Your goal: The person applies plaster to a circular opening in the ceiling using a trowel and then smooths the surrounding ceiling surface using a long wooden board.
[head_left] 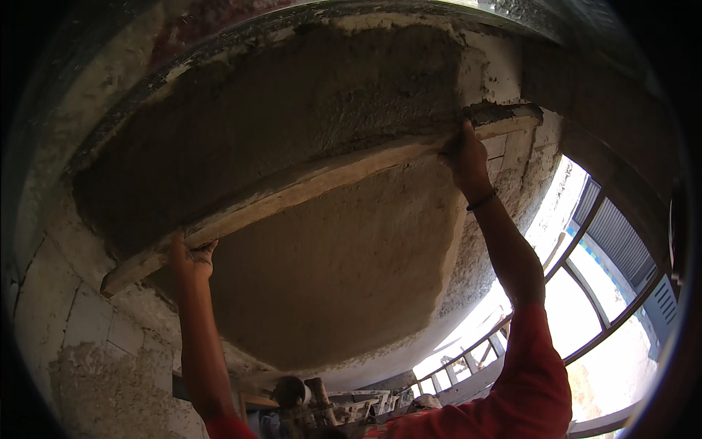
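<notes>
At the far left, pale blocks [88, 322] are showing beside the plaster [329, 271]. Next, our left hand [194, 262] is gripping the long wooden board [314, 189] near its lower end; one digit is reaching up on it, another is standing apart to the right, and how the hidden ones are lying we cannot tell. The board is crossing the plaster on a slant, rising rightward. Our right hand [466, 150] is holding near its upper end, one digit pointing up, others bending at the lower edge; whether these are pressing together, we cannot tell. A dark band [481, 202] is circling our wrist.
</notes>
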The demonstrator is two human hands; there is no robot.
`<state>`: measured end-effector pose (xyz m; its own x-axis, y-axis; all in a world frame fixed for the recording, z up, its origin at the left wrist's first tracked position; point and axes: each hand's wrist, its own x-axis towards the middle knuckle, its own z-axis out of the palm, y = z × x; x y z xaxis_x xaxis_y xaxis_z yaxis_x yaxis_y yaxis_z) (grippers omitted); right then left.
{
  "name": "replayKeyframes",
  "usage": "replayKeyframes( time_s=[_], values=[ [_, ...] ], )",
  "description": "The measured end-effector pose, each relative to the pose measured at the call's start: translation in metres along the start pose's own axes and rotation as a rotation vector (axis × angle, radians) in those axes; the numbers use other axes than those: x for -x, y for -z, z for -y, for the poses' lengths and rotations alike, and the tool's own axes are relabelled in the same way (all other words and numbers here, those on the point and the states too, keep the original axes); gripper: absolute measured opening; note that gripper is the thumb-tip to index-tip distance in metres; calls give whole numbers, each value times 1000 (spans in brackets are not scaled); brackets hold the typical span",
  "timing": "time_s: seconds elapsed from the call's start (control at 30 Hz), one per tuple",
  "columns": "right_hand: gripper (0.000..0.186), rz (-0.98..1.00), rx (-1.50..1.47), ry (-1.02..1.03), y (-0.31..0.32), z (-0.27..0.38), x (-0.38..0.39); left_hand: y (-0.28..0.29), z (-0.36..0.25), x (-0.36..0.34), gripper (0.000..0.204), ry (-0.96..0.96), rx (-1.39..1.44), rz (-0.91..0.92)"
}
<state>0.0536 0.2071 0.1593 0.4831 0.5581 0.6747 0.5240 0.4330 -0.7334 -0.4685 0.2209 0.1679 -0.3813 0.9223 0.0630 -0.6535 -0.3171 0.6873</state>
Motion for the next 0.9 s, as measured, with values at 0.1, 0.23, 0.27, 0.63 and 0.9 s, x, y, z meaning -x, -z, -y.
replayKeyframes(
  time_s=[0.1, 0.23, 0.27, 0.63, 0.9],
  values=[
    [51, 84, -620, -348, 3, 0, 53, 51, 14, 10, 49, 36, -1, -50],
    [35, -2, -654, -502, 0, -20, 111, 114, 39, 36, 43, 73, 12, -46],
    [40, -65, -709, -618, 0, -17, 125, 122, 46, 46, 41, 92, 40, -171],
    [46, 264, 162, -265, 20, -60, 234, 266, 135, 132, 35, 148, 118, -215],
    [46, 440, 350, -341, 26, -93, 287, 333, 177, 206, 35, 159, 168, -516]
  ],
)
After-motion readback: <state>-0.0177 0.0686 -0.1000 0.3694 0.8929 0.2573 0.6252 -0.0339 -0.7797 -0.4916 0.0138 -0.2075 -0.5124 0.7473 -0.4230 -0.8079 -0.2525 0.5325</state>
